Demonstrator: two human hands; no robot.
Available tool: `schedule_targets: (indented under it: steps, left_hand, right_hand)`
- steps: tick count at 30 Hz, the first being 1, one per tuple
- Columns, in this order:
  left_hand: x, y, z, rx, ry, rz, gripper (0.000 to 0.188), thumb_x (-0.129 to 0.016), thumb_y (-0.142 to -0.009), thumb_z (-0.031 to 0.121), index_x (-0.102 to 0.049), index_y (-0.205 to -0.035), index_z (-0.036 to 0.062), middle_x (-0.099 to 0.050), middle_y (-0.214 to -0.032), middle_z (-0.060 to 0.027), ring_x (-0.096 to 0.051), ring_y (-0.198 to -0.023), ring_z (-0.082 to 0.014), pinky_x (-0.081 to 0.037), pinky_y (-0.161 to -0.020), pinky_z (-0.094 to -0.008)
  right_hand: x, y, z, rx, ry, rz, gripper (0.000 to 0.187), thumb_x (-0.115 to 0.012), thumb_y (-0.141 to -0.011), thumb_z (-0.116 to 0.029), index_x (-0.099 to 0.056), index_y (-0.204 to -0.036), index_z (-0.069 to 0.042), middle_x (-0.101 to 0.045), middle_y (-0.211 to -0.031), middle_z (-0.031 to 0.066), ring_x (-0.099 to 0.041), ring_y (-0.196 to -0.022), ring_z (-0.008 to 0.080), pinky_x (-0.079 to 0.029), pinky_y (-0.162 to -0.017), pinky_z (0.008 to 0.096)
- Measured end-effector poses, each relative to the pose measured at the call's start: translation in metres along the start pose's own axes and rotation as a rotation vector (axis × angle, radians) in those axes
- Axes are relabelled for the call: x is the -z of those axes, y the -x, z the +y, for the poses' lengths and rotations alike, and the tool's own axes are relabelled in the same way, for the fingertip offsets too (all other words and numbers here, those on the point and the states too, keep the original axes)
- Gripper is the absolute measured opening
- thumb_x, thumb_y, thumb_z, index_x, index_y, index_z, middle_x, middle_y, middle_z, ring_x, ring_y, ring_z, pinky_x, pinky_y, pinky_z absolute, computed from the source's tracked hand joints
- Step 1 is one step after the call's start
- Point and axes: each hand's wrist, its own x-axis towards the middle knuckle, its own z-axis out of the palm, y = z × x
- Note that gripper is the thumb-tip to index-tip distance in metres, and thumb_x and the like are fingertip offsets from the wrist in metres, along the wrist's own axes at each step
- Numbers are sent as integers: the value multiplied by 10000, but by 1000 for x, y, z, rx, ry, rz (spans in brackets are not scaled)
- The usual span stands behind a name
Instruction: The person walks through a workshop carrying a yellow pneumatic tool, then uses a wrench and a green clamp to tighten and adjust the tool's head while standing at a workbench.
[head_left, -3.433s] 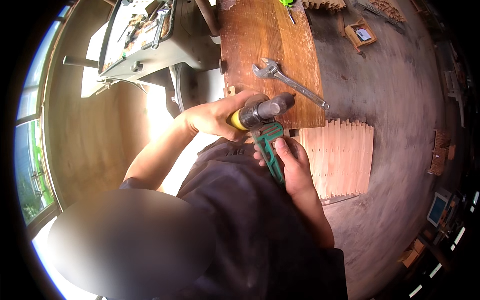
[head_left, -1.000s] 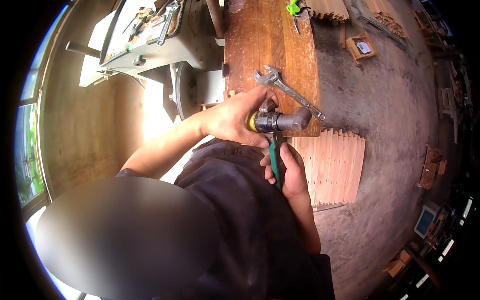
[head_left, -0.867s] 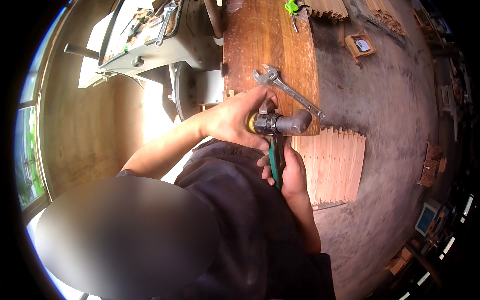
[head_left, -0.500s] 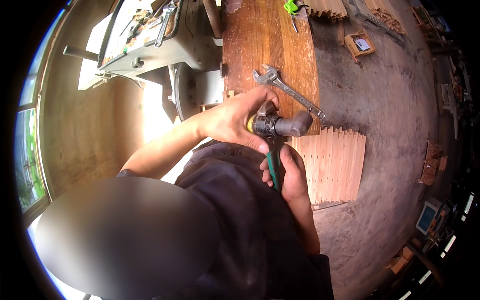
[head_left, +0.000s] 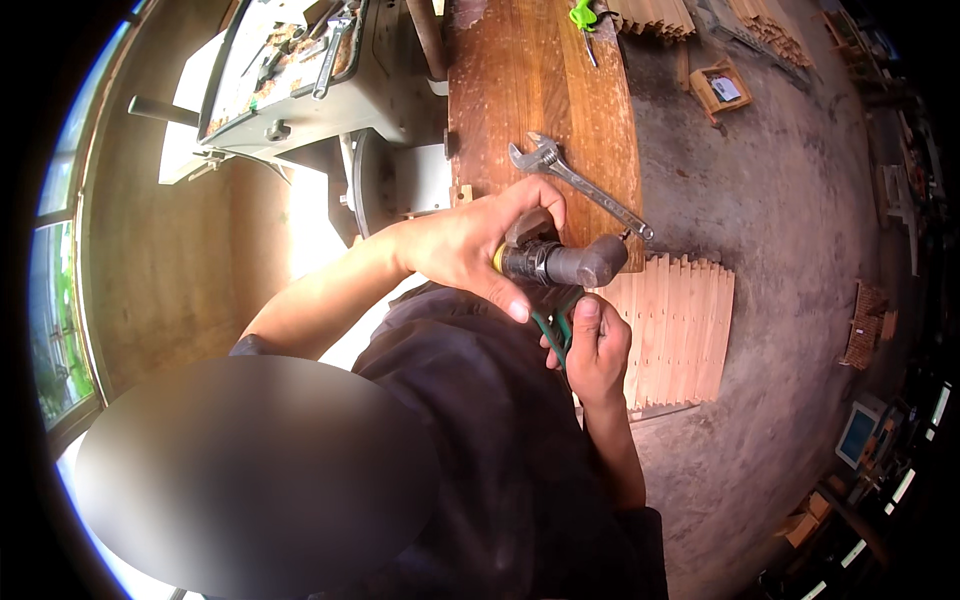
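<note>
A dark pipe-like piece with a bent elbow end and a yellow band (head_left: pixel 570 265) lies crosswise before my chest, its elbow pointing right. My left hand (head_left: pixel 465 245) is wrapped round its left end, thumb below and fingers above. Just beneath it, my right hand (head_left: pixel 598 355) grips green-handled pliers (head_left: pixel 546 330) with the two handles apart. The jaws are close under the dark piece; whether they bite on it I cannot tell. An adjustable wrench (head_left: pixel 580 180) lies slantwise on the wooden bench (head_left: pixel 500 110), just beyond my hands.
A bright green-handled tool (head_left: pixel 582 18) lies at the bench's far end. On the left stands a grey machine (head_left: pixel 350 100) with wrenches on its top. Cut wooden strips (head_left: pixel 680 330) are stacked right of my hands. A small wooden box (head_left: pixel 720 90) sits on the concrete floor (head_left: pixel 760 250).
My right hand has shifted slightly to the right and turned, and the pliers' handles have spread apart. The elbow end is tilted a little differently. My left hand keeps its hold.
</note>
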Motion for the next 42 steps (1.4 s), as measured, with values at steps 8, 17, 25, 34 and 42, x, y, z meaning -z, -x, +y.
schedule_targets:
  steps: [8, 17, 25, 34, 42]
  left_hand:
    - [1, -2, -11, 5, 68, -57, 919, -1061, -622, 298, -451, -1268, 62, -607, -1118, -36, -573, -1053, -130, -491, -923, -318]
    - [3, 4, 2, -3, -156, -28, 847, -1051, -629, 275, -519, -1251, 61, -608, -1143, -48, -587, -1053, -154, -499, -914, -344]
    - [4, 1, -1, -53, -72, -30, 929, -1052, -616, 238, -509, -1342, 32, -576, -1228, -56, -566, -1131, -163, -476, -980, -342]
    - [-3, -2, -6, 97, 179, -24, 1018, -1072, -584, 275, -500, -1391, 33, -603, -1273, -59, -577, -1196, -175, -469, -1051, -350]
    - [0, 1, -14, 35, 170, 53, 1078, -1080, -560, 269, -494, -1434, 33, -609, -1300, -61, -583, -1178, -157, -493, -1030, -356]
  right_hand:
    - [18, -10, -6, -17, -145, -167, 361, -484, -1132, -288, -651, -1036, 18, -661, -714, 80, -595, -531, 123, -487, -499, 264]
    - [8, -3, -15, -246, -264, -171, 416, -529, -1089, -393, -586, -1158, 13, -724, -808, 121, -660, -553, 176, -504, -507, 267]
    - [-1, 5, -14, -136, -61, -93, 441, -413, -1147, -387, -604, -999, -18, -679, -673, 91, -619, -506, 149, -487, -499, 278]
    - [7, 1, -15, 231, 356, 53, 263, -555, -1103, -251, -648, -1069, -7, -688, -715, 116, -696, -602, 245, -536, -578, 374]
    - [-11, 11, -21, 43, 54, 67, 353, -458, -1142, -300, -636, -1060, -6, -728, -789, 127, -697, -605, 207, -543, -572, 355]
